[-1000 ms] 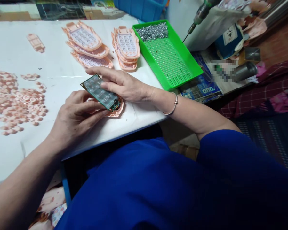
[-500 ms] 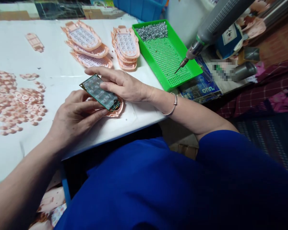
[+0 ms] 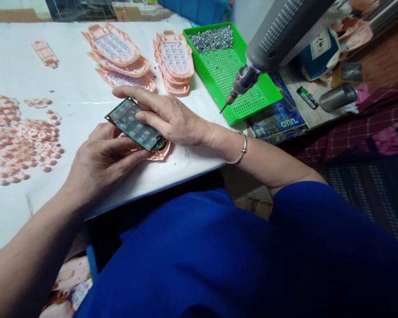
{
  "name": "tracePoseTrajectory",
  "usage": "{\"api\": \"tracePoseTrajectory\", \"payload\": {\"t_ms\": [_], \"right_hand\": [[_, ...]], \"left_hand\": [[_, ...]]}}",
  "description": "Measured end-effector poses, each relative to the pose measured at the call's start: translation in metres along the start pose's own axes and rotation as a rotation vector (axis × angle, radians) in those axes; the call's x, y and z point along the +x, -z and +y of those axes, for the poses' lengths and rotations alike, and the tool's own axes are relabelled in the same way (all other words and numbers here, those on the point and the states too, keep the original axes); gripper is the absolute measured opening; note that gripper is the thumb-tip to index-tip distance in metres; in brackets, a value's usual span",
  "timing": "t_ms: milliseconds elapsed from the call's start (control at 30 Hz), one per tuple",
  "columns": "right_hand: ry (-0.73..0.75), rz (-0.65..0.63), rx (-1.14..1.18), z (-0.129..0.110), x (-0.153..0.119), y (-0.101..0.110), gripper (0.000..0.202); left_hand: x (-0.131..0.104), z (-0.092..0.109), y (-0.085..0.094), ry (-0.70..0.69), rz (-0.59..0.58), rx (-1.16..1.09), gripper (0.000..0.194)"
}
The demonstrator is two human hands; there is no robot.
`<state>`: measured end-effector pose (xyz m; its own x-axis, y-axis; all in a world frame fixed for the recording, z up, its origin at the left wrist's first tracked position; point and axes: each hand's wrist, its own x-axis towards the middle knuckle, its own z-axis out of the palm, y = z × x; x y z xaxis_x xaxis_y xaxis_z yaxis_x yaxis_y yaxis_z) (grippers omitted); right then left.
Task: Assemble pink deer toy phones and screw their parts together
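Note:
A green circuit board lies tilted over a pink plastic shell, of which only the lower edge shows. My left hand is closed round the near left side of both, with its fingers partly under the board. From the far side my right hand grips the board's edge, thumb lying on its face and index finger stretched along the top. Whether board and shell touch all the way along is hidden by the hands. Behind them stand a fanned stack of pink shells with keypads and a second stack.
A green tray holds silver screws. An electric screwdriver hangs over it, bit pointing down. Small pink buttons are heaped at left, and a pink cover lies behind them. A metal cup lies at right.
The screwdriver has swung left and toward me, its tip now over the tray's near edge. Both hands keep their hold on the board, which has shifted slightly left in view.

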<state>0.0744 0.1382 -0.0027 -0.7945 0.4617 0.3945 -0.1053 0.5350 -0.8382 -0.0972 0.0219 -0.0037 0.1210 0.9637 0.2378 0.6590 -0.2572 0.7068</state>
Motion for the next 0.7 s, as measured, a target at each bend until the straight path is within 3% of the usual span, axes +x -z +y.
{"api": "tracePoseTrajectory", "payload": {"t_ms": [100,167,333,400,533,700], "right_hand": [[-0.017,-0.091,0.198,0.009,0.001,-0.001,0.050],[-0.076,-0.088,0.339,0.015,0.001,-0.002,0.047],[-0.341,0.182,0.440,0.013,0.001,-0.002,0.023],[-0.402,0.222,0.440,0.011,0.002,-0.002,0.012],[-0.349,0.171,0.456,0.013,0.001,-0.001,0.015],[-0.266,0.072,0.329,0.010,-0.004,0.000,0.047]], "left_hand": [[0.001,0.002,0.001,-0.021,-0.008,0.019,0.015],[0.001,0.003,0.001,-0.024,-0.002,0.036,0.015],[0.000,0.006,0.000,-0.036,-0.007,0.033,0.014],[0.001,0.006,0.000,-0.043,-0.005,0.035,0.014],[0.001,0.005,0.001,-0.061,-0.006,0.052,0.015],[0.000,0.003,0.001,-0.082,0.002,0.049,0.012]]}}
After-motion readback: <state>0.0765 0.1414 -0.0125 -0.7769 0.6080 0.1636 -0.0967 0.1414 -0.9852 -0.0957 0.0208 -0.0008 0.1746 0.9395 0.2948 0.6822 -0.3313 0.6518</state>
